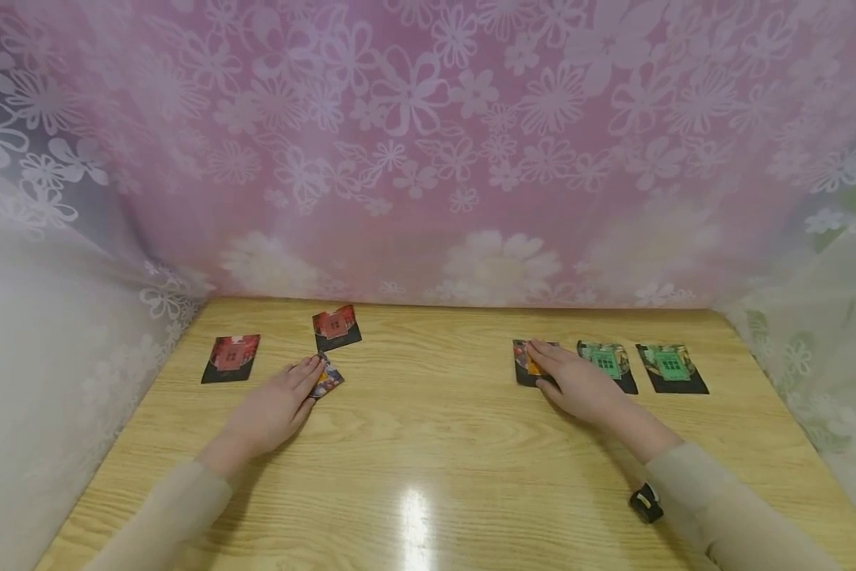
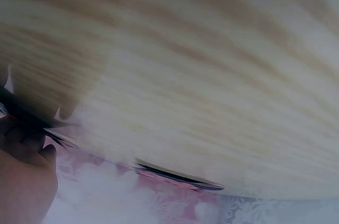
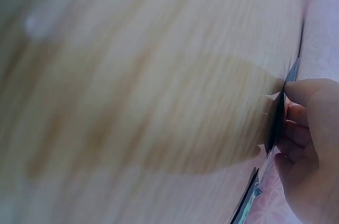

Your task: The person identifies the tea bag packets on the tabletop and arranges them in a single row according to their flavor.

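Note:
Near the left rear of the table, my left hand (image 1: 274,408) rests on a small flat packet with an orange patch (image 1: 328,379), covering part of it. Across the table my right hand (image 1: 577,385) lies over a similar orange-patched packet (image 1: 522,369); its fingers reach the top edge and the thumb is by the lower edge. From the right wrist, the thumb (image 3: 302,90) touches that dark packet's edge (image 3: 275,121). The left wrist view shows the left hand (image 2: 26,181) against a dark packet (image 2: 24,113), its fingers partly hidden.
Two red packets, one far left (image 1: 231,358) and one tilted (image 1: 337,327), flank the left hand. Two green packets (image 1: 606,363) (image 1: 673,367) lie right of the right hand. A black item (image 1: 645,503) sits by the right sleeve. A floral curtain (image 1: 428,159) borders the table (image 1: 428,444).

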`<control>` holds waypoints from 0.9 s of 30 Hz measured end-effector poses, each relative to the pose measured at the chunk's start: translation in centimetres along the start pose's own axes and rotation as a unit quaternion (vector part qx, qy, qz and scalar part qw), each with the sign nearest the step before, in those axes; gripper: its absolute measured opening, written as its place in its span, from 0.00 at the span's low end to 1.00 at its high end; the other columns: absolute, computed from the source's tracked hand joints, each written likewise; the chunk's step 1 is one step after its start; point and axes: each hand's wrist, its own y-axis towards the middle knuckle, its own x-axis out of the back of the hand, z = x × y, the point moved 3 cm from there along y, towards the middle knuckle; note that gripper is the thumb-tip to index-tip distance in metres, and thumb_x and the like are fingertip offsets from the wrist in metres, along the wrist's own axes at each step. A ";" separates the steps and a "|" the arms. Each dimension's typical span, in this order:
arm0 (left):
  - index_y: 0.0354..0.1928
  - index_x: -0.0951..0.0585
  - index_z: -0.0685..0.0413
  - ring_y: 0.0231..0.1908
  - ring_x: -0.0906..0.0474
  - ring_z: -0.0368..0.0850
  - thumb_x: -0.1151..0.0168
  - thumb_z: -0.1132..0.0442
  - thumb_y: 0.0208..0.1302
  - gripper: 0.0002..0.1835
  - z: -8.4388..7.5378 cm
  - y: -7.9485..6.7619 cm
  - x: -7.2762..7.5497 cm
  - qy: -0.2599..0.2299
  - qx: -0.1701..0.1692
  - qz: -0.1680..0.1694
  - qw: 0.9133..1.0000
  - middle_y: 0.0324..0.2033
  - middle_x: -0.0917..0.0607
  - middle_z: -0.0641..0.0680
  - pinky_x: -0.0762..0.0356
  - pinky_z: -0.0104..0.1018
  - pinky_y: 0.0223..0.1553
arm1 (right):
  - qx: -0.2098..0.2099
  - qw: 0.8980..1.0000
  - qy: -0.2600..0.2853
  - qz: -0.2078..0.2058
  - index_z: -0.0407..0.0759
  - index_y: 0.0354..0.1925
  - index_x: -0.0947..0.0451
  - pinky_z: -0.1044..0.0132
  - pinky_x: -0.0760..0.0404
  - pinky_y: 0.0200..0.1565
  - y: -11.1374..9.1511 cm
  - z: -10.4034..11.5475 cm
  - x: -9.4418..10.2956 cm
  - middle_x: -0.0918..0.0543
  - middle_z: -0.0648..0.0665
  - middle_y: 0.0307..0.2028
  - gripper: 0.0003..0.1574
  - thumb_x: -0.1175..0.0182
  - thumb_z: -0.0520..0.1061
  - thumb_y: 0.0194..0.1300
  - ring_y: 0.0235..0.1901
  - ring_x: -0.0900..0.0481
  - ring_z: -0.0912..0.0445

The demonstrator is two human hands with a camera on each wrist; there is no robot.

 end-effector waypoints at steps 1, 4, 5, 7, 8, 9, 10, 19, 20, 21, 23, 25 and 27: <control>0.80 0.35 0.65 0.78 0.34 0.62 0.43 0.57 0.81 0.33 -0.3 0.0 0.0 0.001 -0.006 -0.004 1.000 0.79 0.31 0.64 0.34 0.60 0.79 | 0.000 1.000 0.001 0.000 0.36 0.80 0.36 0.34 0.27 0.72 0.0 0.0 0.0 0.34 0.33 0.79 0.40 0.36 0.47 0.78 0.75 0.31 0.32; 0.80 0.34 0.64 0.79 0.34 0.61 0.41 0.57 0.80 0.33 -1.2 0.4 -0.1 -0.001 -0.023 -0.012 1.000 0.79 0.31 0.63 0.33 0.59 0.79 | 0.000 1.000 0.003 -0.001 0.37 0.80 0.36 0.34 0.26 0.71 -0.1 -0.1 -0.1 0.34 0.33 0.79 0.40 0.36 0.47 0.78 0.75 0.31 0.32; 0.80 0.34 0.64 0.79 0.34 0.61 0.41 0.57 0.80 0.33 -1.5 0.6 -0.1 0.000 -0.028 -0.014 1.000 0.78 0.31 0.63 0.33 0.59 0.79 | 0.000 1.000 0.004 -0.001 0.37 0.80 0.36 0.34 0.26 0.71 0.0 -0.1 -0.1 0.34 0.33 0.79 0.40 0.37 0.47 0.78 0.75 0.31 0.32; 0.80 0.34 0.64 0.79 0.34 0.60 0.41 0.57 0.81 0.33 -2.0 1.1 -0.1 0.002 -0.036 -0.013 0.999 0.78 0.31 0.63 0.32 0.59 0.78 | 0.000 1.000 0.006 -0.001 0.37 0.80 0.36 0.34 0.26 0.71 0.0 -0.2 -0.1 0.34 0.33 0.79 0.40 0.37 0.47 0.78 0.75 0.31 0.32; 0.80 0.34 0.64 0.79 0.34 0.60 0.42 0.57 0.81 0.33 -2.3 1.4 -0.2 0.003 -0.039 -0.010 0.999 0.79 0.31 0.63 0.32 0.58 0.78 | 0.000 1.000 0.008 -0.001 0.37 0.80 0.36 0.33 0.26 0.71 0.0 -0.2 -0.1 0.34 0.33 0.79 0.40 0.37 0.47 0.78 0.75 0.31 0.32; 0.80 0.35 0.64 0.79 0.34 0.60 0.42 0.57 0.81 0.33 -2.6 1.8 -0.2 0.004 -0.043 -0.007 0.999 0.79 0.31 0.63 0.32 0.58 0.78 | 0.000 1.000 0.009 -0.002 0.37 0.80 0.36 0.33 0.26 0.71 0.0 -0.2 -0.2 0.34 0.33 0.80 0.40 0.37 0.47 0.78 0.75 0.31 0.32; 0.80 0.35 0.63 0.79 0.34 0.60 0.42 0.58 0.81 0.32 -2.8 2.1 -0.2 0.004 -0.046 -0.006 0.999 0.79 0.31 0.62 0.32 0.58 0.78 | 0.001 1.000 0.011 -0.003 0.37 0.80 0.36 0.33 0.26 0.71 0.0 -0.3 -0.2 0.34 0.33 0.79 0.40 0.37 0.47 0.78 0.75 0.31 0.32; 0.83 0.39 0.57 0.82 0.39 0.55 0.51 0.55 0.86 0.31 -4.9 5.5 -0.3 0.014 -0.079 0.035 0.996 0.82 0.37 0.59 0.34 0.54 0.80 | -0.001 1.000 0.018 -0.004 0.35 0.81 0.38 0.32 0.30 0.73 -0.1 -0.3 -0.5 0.35 0.32 0.80 0.40 0.38 0.45 0.78 0.77 0.34 0.33; 0.83 0.39 0.57 0.82 0.39 0.55 0.52 0.55 0.86 0.31 -5.1 5.9 -0.3 0.013 -0.081 0.038 0.996 0.82 0.38 0.59 0.34 0.54 0.80 | 0.000 1.000 0.017 -0.005 0.35 0.80 0.38 0.32 0.30 0.73 0.0 -0.3 -0.5 0.35 0.32 0.80 0.40 0.38 0.45 0.78 0.77 0.34 0.33; 0.84 0.40 0.56 0.82 0.40 0.55 0.53 0.55 0.86 0.31 -5.3 6.2 -0.4 0.014 -0.081 0.044 0.996 0.83 0.38 0.58 0.34 0.53 0.81 | 0.000 1.000 0.016 -0.006 0.34 0.80 0.38 0.32 0.29 0.73 0.0 -0.3 -0.5 0.35 0.32 0.80 0.40 0.38 0.44 0.78 0.77 0.34 0.33; 0.85 0.42 0.54 0.83 0.42 0.53 0.56 0.55 0.87 0.30 -5.7 7.0 -0.4 0.010 -0.081 0.057 0.995 0.84 0.41 0.56 0.36 0.52 0.81 | 0.001 1.000 0.014 -0.008 0.34 0.80 0.37 0.33 0.29 0.73 0.0 -0.3 -0.5 0.35 0.31 0.80 0.40 0.38 0.44 0.78 0.77 0.34 0.33; 0.85 0.44 0.53 0.83 0.43 0.51 0.58 0.55 0.88 0.30 -6.2 7.7 -0.5 0.013 -0.085 0.066 0.994 0.84 0.42 0.54 0.37 0.51 0.82 | 0.001 1.000 0.013 -0.008 0.34 0.80 0.37 0.33 0.29 0.73 0.0 -0.3 -0.5 0.35 0.31 0.80 0.40 0.38 0.44 0.78 0.77 0.34 0.33; 0.85 0.44 0.53 0.83 0.44 0.51 0.59 0.55 0.88 0.30 -6.8 8.4 -0.5 0.013 -0.094 0.070 0.993 0.85 0.43 0.54 0.37 0.50 0.82 | 0.001 1.000 0.012 -0.007 0.34 0.80 0.37 0.33 0.29 0.73 0.0 -0.3 -0.5 0.35 0.31 0.79 0.39 0.38 0.44 0.78 0.77 0.34 0.32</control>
